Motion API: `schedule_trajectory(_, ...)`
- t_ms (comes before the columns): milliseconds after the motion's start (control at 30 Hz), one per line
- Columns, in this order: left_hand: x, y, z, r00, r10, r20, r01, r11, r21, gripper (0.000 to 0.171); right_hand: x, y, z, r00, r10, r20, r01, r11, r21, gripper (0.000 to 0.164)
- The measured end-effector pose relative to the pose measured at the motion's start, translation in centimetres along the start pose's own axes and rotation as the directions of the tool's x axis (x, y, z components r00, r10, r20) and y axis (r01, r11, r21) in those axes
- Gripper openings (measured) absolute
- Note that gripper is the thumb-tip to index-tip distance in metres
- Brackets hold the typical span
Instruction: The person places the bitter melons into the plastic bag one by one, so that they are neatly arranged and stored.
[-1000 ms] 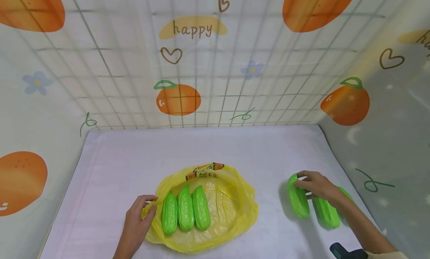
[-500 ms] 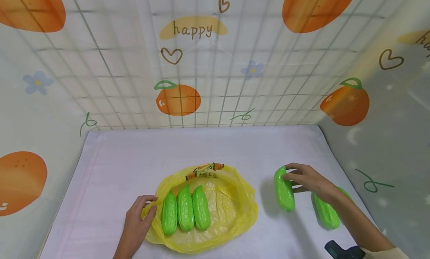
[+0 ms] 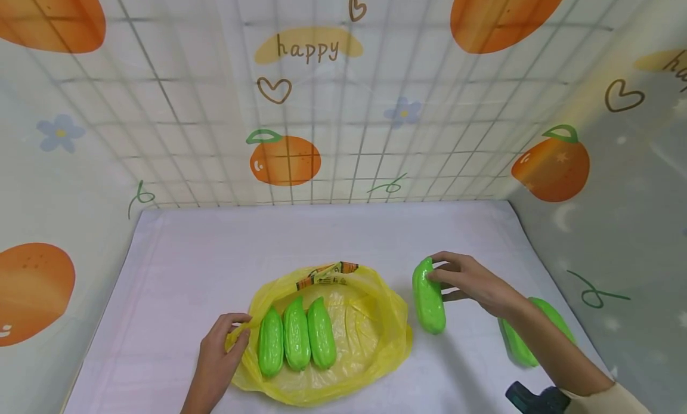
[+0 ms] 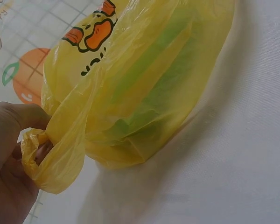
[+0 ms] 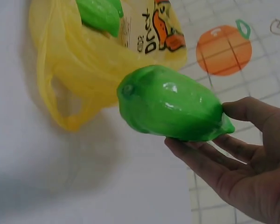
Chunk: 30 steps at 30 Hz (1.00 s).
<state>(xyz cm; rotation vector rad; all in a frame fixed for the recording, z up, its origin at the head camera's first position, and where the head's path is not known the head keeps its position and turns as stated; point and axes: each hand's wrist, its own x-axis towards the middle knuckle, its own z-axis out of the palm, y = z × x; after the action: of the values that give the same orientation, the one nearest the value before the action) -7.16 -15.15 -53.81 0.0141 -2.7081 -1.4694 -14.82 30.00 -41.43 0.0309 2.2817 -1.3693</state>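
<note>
With left hand (image 3: 219, 343) pinches yellow bag (image 3: 396, 315), likely to steady its mouth; with right hand (image 3: 469, 281) grips green vegetable (image 3: 429, 303) near its tip.

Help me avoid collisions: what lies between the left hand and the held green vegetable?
The yellow bag, with three green vegetables inside; head view.

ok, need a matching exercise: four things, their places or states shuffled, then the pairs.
1. left hand
2. right hand
3. three green fruits
4. two green fruits

A. side by side in the yellow bag
B. lying on the table, far right
C. holds the yellow bag
D. holds a single green fruit

Pairs: 1-C; 2-D; 3-A; 4-B
</note>
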Motion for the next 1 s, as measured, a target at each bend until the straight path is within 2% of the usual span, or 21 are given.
schedule_trajectory(367,0.0,-0.2,0.1,1.0,0.002,-0.008,-0.002,1.0,0.0,0.021,1.2,-1.8,2.9,0.995,-0.071,0.065,0.064,0.993,0.1,0.048)
schedule_trajectory(600,0.1,-0.2,0.2,1.0,0.009,-0.006,-0.009,1.0,0.009,0.022,1.9,-3.1,5.1,0.986,-0.095,0.133,0.082,0.991,0.102,0.045)
schedule_trajectory(800,0.2,-0.3,0.1,1.0,-0.001,0.002,0.001,1.0,0.003,0.021,2.6,-3.8,7.0,0.972,-0.101,0.212,0.076,0.989,0.124,0.045)
schedule_trajectory(1000,0.3,-0.3,0.1,1.0,-0.013,0.006,0.013,1.0,0.007,0.021,3.5,-3.5,8.8,0.954,-0.099,0.283,0.065,0.99,0.126,0.046)
